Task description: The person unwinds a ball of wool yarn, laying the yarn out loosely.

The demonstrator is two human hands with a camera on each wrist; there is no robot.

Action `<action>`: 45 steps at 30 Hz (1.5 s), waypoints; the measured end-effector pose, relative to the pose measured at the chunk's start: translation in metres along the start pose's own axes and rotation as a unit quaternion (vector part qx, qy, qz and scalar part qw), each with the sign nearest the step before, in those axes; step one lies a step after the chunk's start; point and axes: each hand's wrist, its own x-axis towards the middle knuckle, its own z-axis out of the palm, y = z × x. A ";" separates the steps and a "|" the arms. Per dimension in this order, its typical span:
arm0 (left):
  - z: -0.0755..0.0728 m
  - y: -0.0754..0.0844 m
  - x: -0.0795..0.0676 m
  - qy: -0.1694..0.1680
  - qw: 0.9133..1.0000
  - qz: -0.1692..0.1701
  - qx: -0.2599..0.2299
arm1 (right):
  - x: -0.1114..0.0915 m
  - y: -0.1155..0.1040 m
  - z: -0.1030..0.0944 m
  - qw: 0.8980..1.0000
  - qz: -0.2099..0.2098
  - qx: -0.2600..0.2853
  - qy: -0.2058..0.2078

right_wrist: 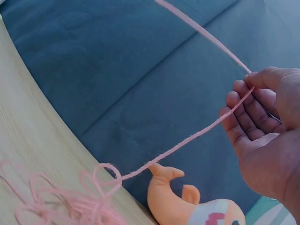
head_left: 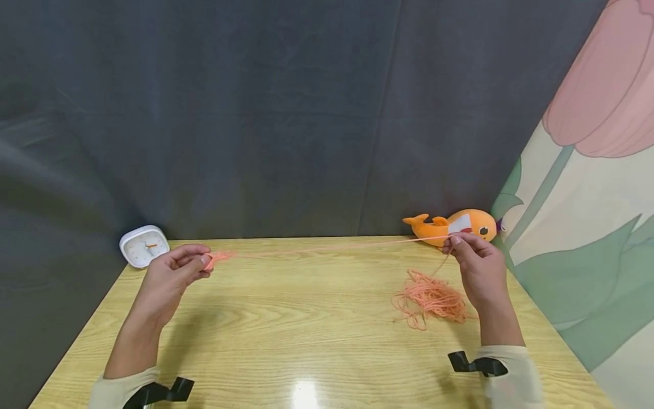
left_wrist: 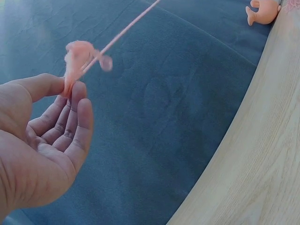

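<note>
My left hand pinches a small bunch of coral-pink yarn between thumb and fingertips, its loops sticking up past them. From that bunch a single strand runs nearly straight across to my right hand, raised above the table. There the thumb and index finger pinch the yarn. Below the right hand, the strand drops at a slant to a loose, tangled heap of the same yarn lying on the table. In the right wrist view the other right fingers curl loosely behind the strand.
The wooden table reaches back to a dark curtain. A white clock stands at the back left corner. At the back right, behind my right hand, lies an orange plush whale. A flower-patterned wall borders the right side.
</note>
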 end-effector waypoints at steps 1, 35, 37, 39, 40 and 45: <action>0.000 0.000 0.000 -0.001 1.000 0.002 -0.004 | 0.000 -0.001 -0.002 1.000 -0.003 0.001 -0.001; -0.004 0.009 -0.004 0.013 1.000 0.008 -0.016 | 0.004 -0.029 -0.086 0.997 -0.013 0.048 0.059; -0.005 0.009 -0.004 0.014 1.000 0.010 -0.015 | 0.005 -0.027 -0.091 0.996 -0.006 0.056 0.075; -0.006 0.008 -0.005 0.016 1.000 0.011 -0.017 | 0.005 -0.024 -0.095 0.995 0.005 0.054 0.088; -0.007 0.008 -0.005 0.016 1.000 0.012 -0.018 | 0.005 -0.023 -0.097 0.994 0.013 0.054 0.094; -0.008 0.008 -0.005 0.015 0.999 0.021 -0.034 | 0.002 -0.016 -0.107 0.991 0.044 0.044 0.120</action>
